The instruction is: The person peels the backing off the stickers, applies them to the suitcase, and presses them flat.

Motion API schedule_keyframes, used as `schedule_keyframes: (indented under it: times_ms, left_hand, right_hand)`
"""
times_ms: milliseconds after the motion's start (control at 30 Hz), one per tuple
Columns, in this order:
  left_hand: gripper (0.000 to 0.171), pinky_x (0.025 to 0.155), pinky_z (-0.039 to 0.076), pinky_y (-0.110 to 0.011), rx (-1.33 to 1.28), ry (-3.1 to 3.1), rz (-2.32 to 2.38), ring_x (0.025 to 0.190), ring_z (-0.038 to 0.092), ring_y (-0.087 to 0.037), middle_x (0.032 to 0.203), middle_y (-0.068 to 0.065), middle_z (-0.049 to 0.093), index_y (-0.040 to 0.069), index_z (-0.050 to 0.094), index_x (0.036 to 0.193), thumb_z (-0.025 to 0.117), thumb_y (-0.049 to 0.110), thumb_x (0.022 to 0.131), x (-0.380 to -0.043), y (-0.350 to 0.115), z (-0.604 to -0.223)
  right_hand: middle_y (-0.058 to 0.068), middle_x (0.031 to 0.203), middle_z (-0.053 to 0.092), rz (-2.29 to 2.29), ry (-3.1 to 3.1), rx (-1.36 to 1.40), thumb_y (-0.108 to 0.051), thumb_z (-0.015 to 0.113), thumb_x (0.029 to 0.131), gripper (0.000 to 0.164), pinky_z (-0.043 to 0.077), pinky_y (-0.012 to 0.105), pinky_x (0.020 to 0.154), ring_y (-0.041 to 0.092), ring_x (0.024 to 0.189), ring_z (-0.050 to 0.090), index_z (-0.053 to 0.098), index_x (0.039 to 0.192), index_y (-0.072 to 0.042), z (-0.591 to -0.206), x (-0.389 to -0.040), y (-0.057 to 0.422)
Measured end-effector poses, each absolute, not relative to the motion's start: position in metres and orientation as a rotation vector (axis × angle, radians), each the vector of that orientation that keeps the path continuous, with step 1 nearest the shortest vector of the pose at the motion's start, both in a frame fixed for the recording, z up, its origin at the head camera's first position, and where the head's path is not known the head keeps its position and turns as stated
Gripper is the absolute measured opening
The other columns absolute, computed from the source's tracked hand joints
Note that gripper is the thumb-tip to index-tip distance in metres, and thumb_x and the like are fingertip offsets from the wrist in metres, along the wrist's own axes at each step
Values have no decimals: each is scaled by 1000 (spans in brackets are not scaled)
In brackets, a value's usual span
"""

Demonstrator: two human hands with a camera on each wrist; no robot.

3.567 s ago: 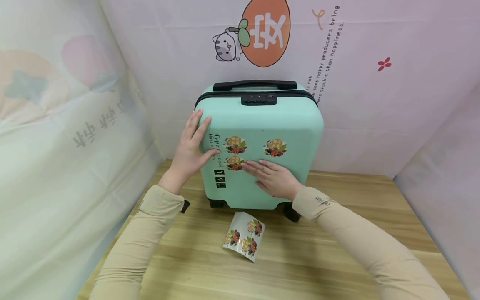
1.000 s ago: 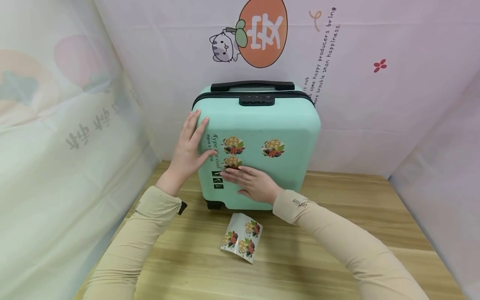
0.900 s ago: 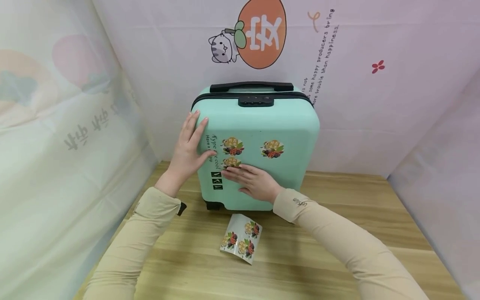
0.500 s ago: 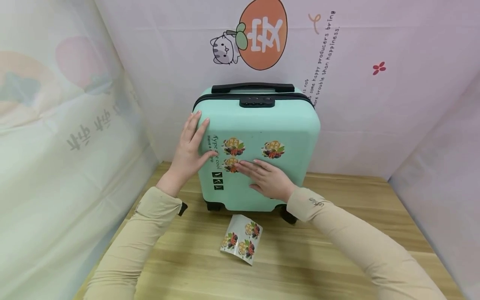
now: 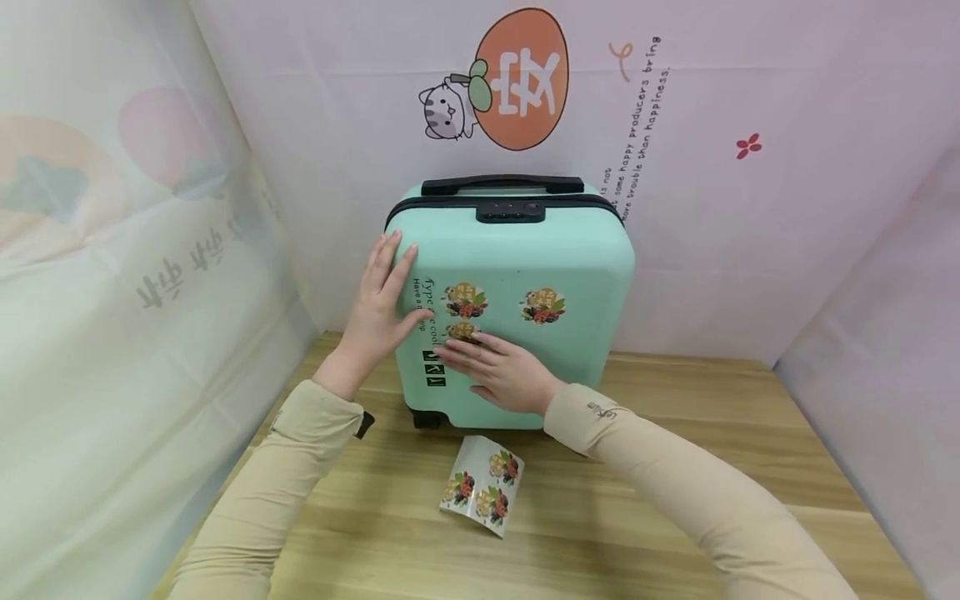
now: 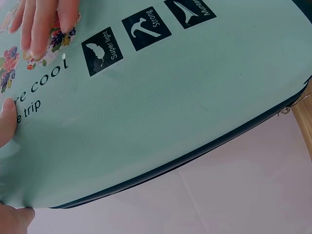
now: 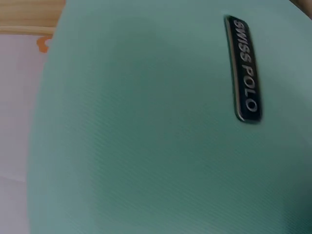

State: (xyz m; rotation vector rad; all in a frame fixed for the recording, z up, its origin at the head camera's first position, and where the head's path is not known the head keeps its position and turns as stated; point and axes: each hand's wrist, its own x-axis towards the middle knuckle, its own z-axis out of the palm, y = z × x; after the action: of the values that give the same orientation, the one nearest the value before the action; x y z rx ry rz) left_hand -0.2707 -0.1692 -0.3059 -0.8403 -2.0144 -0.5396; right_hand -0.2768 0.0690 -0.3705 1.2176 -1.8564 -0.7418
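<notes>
A mint-green suitcase [image 5: 517, 250] stands upright on the wooden table, its black handle [image 5: 502, 183] on top. My left hand [image 5: 380, 308] rests on its left edge with fingers spread and straight. My right hand [image 5: 502, 372] lies flat on the front, its straight fingers covering the lower part of a round fruit sticker [image 5: 462, 330]. Above that sits a second fruit sticker [image 5: 466, 300], and a third fruit sticker [image 5: 543, 306] is to the right. In the left wrist view, right-hand fingers [image 6: 41, 29] overlap the sticker beside the printed lettering.
A bent sticker sheet [image 5: 482, 483] with several fruit designs lies on the table [image 5: 675, 517] before the suitcase. Printed cloth walls [image 5: 750, 233] rise behind and at both sides. A nameplate [image 7: 243, 68] shows on the suitcase in the right wrist view.
My right hand has slid back and forth across the lower left sticker, most recently leftward over it. My left hand stays on the suitcase's edge. The head view has shifted slightly.
</notes>
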Motion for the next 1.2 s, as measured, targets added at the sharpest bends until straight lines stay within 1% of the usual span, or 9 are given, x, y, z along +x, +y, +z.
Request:
schedule_keyframes:
  times_ms: [133, 267, 467, 600, 733, 833, 1000, 1100, 1200]
  left_hand:
    - [93, 116, 18, -51, -851, -2000, -544, 139, 18, -48, 150, -26, 24, 2, 30, 144, 83, 8, 68, -272, -169, -307]
    - [95, 116, 17, -51, -863, -1990, -538, 139, 18, -49, 150, -26, 24, 5, 28, 146, 82, 9, 69, -275, -169, -308]
    - [93, 117, 16, -51, -873, -1997, -527, 138, 18, -50, 149, -27, 24, 3, 29, 145, 82, 9, 69, -275, -169, -309]
    - [93, 117, 15, -51, -876, -1991, -522, 138, 18, -51, 148, -28, 23, 1, 29, 145, 83, 8, 68, -274, -171, -309]
    - [98, 117, 14, -51, -895, -1988, -507, 139, 15, -50, 149, -29, 21, 9, 21, 150, 81, 10, 72, -275, -171, -309]
    - [105, 117, 15, -52, -907, -1997, -493, 140, 13, -49, 150, -28, 18, 20, 10, 154, 79, 11, 74, -275, -172, -309]
    - [110, 114, 20, -56, -897, -2010, -474, 140, 11, -50, 158, -17, 5, 33, -2, 152, 77, 11, 78, -274, -172, -312]
    - [107, 112, 20, -59, -882, -2011, -486, 141, 9, -49, 160, -12, 1, 34, -2, 152, 75, 12, 80, -273, -171, -316]
    - [101, 112, 18, -60, -857, -2011, -505, 142, 6, -47, 158, -17, 4, 32, 3, 153, 72, 11, 82, -270, -170, -321]
  right_hand:
    - [-12, 154, 27, -837, -1877, 1160, -56, 42, 95, 63, 4, 35, 120, 8, 143, 22, 30, 149, -25, -363, -278, 66]
    - [-13, 155, 24, -841, -1869, 1106, -54, 40, 96, 62, 4, 36, 120, 11, 146, 6, 27, 150, -25, -359, -281, 71]
    - [-5, 158, 8, -710, -1900, 1073, -53, 42, 96, 71, 7, 37, 120, 17, 144, -12, 16, 153, -19, -362, -280, 73]
    - [2, 156, -9, -593, -1940, 1073, -53, 45, 94, 77, 8, 38, 120, 18, 143, -16, 12, 153, -14, -366, -277, 71]
    - [4, 155, -14, -522, -1967, 1074, -52, 46, 94, 76, 10, 40, 120, 18, 144, -15, 15, 153, -15, -368, -275, 72]
    - [4, 156, -8, -511, -1982, 1084, -52, 46, 94, 73, 11, 41, 119, 19, 145, -10, 20, 152, -16, -372, -274, 75]
    - [5, 158, 19, -499, -2030, 1138, -49, 49, 94, 66, 11, 42, 119, 21, 147, 6, 30, 149, -18, -387, -271, 84]
    - [5, 154, 30, -487, -2060, 1168, -47, 50, 93, 62, 12, 42, 119, 22, 146, 19, 35, 147, -19, -401, -268, 90]
    - [7, 153, 32, -475, -2091, 1189, -46, 51, 93, 61, 13, 43, 119, 22, 143, 26, 38, 145, -19, -413, -264, 95]
